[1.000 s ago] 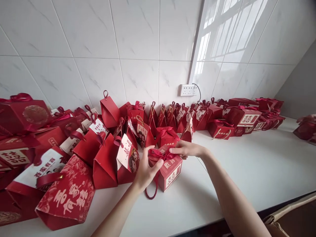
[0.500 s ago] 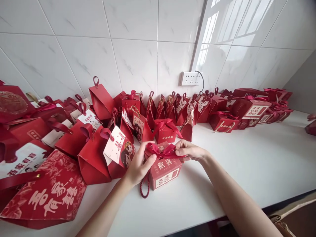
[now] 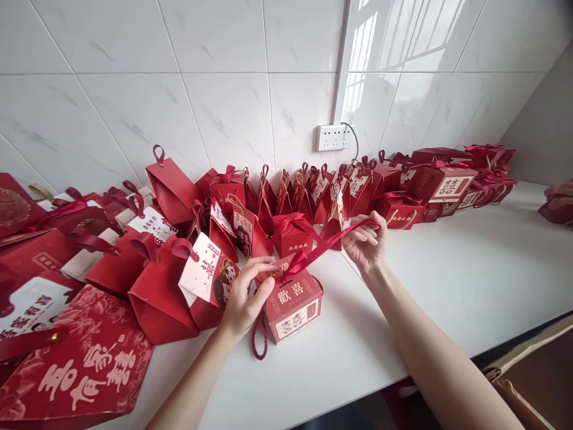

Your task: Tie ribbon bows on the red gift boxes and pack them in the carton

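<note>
A small red gift box (image 3: 293, 304) with white characters on it sits on the white counter, a dark red cord handle (image 3: 259, 337) hanging at its left side. My left hand (image 3: 246, 292) grips the box's left side, thumb towards the front and fingers over the back of the top. From the top of the box a red satin ribbon (image 3: 329, 242) runs up to the right, pulled taut. Its end is pinched between the thumb and fingers of my right hand (image 3: 366, 239), which is raised beyond the box to the right. The bow is undone.
Behind stands a row of red gift boxes (image 3: 293, 236), several with ribbon loops. More boxes crowd the left, including a large printed one (image 3: 85, 358). A power strip (image 3: 333, 138) is on the tiled wall. Another person's hand (image 3: 559, 194) shows at the right edge. A cardboard box (image 3: 532, 370) stands below the counter.
My right hand has moved up and right, drawing out the ribbon, and the bow has come loose. My left hand stays on the box. The view has shifted slightly right.
</note>
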A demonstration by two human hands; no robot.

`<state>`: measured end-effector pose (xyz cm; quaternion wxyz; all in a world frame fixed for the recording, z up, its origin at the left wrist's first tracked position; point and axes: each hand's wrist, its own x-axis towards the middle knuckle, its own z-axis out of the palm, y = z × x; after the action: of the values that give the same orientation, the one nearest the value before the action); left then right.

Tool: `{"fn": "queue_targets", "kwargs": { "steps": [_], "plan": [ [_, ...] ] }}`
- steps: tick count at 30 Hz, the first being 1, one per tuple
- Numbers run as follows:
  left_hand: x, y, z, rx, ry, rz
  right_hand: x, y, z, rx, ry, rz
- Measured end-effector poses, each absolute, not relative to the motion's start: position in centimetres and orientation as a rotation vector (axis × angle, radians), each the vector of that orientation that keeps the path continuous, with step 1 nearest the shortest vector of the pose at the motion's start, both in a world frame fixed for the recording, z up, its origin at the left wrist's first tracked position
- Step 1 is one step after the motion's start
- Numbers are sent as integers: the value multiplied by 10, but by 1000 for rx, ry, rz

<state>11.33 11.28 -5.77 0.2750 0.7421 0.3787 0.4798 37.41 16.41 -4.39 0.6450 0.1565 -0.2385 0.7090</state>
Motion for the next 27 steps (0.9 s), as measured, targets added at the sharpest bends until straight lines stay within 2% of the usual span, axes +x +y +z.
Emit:
{"fn": "queue_targets", "kwargs": {
  "steps": [9,12,18,23,27],
  "plan": [
    [113,113,-61,1885,1082,1583,378,167,-47,564,-409,1739],
    [112,112,-59,1995,1005,1514,384,170,-50,551,-408,1773],
    [117,105,-51,2092,1060,1346,381,171,-47,-186,-614,1484],
    [122,97,-48,1964,1068,1728,352,162,-43,-512,-1090,1528],
    [114,89,-37,1685,721,1952,334,153,-43,-555,-1363,1529]
  ]
}}
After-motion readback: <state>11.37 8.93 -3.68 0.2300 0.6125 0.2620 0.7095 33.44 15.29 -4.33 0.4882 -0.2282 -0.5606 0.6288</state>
